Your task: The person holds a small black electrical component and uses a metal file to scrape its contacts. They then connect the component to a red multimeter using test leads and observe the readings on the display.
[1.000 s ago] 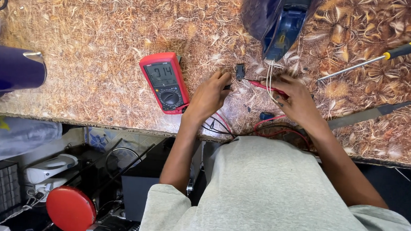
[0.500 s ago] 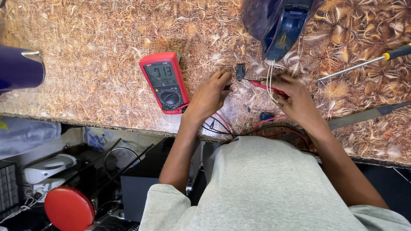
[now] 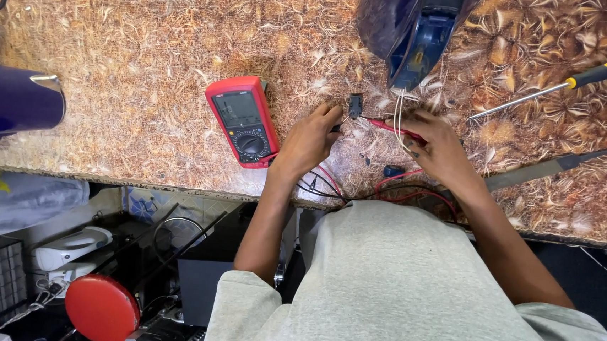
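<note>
Nothing has moved; two hands, left (image 3: 311,139) pinching one black probe (image 3: 338,127), right (image 3: 439,146) gripping one red probe (image 3: 390,128).

On the tabletop (image 3: 112,50), the multimeter (image 3: 243,121) lies left of both hands; the screwdriver (image 3: 566,82) lies right, the iron (image 3: 413,21) behind them.

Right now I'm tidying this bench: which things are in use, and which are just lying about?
In use: red multimeter, red probe in right hand, black probe under left hand, small black part, white wires.

Lying about: screwdriver, flat file, red disc.
</note>
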